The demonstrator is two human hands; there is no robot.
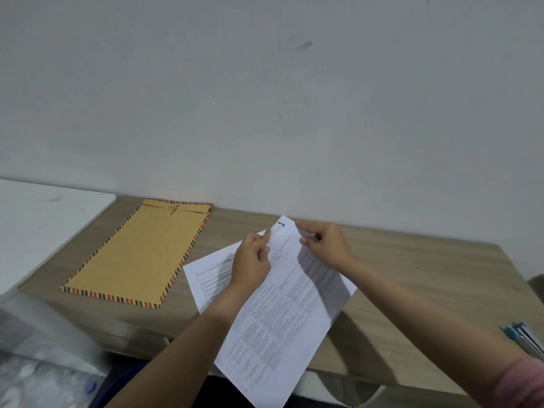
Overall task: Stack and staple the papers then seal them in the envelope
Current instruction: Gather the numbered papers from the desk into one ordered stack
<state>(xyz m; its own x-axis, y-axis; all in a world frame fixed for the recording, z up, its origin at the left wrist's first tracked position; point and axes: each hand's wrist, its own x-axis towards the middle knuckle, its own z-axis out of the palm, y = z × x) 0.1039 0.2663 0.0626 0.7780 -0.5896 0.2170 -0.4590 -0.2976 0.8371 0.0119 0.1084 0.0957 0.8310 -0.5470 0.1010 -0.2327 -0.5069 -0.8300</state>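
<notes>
A printed sheet (pixel 282 313) marked with a blue "1" at its top corner is lifted off the wooden desk (pixel 412 275). My left hand (pixel 253 260) pinches its top edge on the left side. My right hand (pixel 323 242) pinches the same edge on the right. Another printed sheet (pixel 210 278) lies flat on the desk beneath, partly hidden by my left hand. A brown envelope (pixel 138 254) with a striped border lies flat to the left, a paper clip (pixel 173 209) on its flap. No stapler is visible.
A white surface (pixel 44 225) adjoins the desk on the left. Clear plastic sheeting (pixel 50 348) lies at the lower left. Blue and white pens or tools (pixel 524 337) rest at the desk's right edge. The grey wall (pixel 265 98) stands directly behind the desk.
</notes>
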